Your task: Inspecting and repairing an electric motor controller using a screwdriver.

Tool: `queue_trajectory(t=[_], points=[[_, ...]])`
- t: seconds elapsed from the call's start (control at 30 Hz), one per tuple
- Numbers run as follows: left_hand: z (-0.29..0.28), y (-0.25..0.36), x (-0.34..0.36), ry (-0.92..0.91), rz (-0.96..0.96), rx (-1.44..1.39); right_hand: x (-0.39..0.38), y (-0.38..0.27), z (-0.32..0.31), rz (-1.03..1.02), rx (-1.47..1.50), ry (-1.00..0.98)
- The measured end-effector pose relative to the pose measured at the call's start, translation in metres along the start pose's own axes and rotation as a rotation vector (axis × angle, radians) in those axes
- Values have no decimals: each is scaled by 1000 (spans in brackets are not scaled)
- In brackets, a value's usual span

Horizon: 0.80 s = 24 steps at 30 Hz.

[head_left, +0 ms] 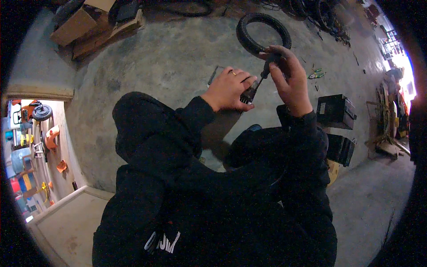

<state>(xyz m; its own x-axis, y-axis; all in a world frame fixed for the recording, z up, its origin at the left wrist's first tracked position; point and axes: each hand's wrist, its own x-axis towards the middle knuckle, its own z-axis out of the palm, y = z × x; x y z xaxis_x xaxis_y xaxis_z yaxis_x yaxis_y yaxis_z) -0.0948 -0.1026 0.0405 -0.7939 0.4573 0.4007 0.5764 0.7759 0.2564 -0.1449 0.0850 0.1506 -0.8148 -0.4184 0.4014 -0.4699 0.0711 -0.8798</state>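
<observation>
My left hand (pixel 228 90), with a ring on one finger, is closed around a small dark part (pixel 249 94) that has pale, tooth-like pieces along its lower end. The part's exact kind does not show. In my right hand (pixel 293 82) is a screwdriver (pixel 266 71) with a dark handle, gripped from above by thumb and fingers. Its shaft slants down to the left and reaches the small part; whether the tip touches a screw is hidden. Both hands are above the concrete floor, in front of my bent knees.
Just beyond my right hand lies a black tyre (pixel 242 36). Green-handled pliers (pixel 316 74) and small loose bits are to the right, near two black box-shaped batteries (pixel 336 111). Cardboard boxes (pixel 79 27) stand far left; tangled dark tubes or cables (pixel 327 20) lie far right.
</observation>
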Motion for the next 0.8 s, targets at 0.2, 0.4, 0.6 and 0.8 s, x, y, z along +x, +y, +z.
queue_trajectory(t=[0.2, 0.4, 0.6, 0.8], points=[[2, -5, 1, 25, -17, -3, -2, -6, 2, -109, -262, 147], [4, -7, 0, 26, -3, 6, 0, -3, 2, -146, -251, 136], [-1, -4, 1, -50, -28, -28, 4, -8, -4, -100, -215, 25], [0, -4, 2, -26, -16, -31, 4, -5, -3, -94, -159, -146]])
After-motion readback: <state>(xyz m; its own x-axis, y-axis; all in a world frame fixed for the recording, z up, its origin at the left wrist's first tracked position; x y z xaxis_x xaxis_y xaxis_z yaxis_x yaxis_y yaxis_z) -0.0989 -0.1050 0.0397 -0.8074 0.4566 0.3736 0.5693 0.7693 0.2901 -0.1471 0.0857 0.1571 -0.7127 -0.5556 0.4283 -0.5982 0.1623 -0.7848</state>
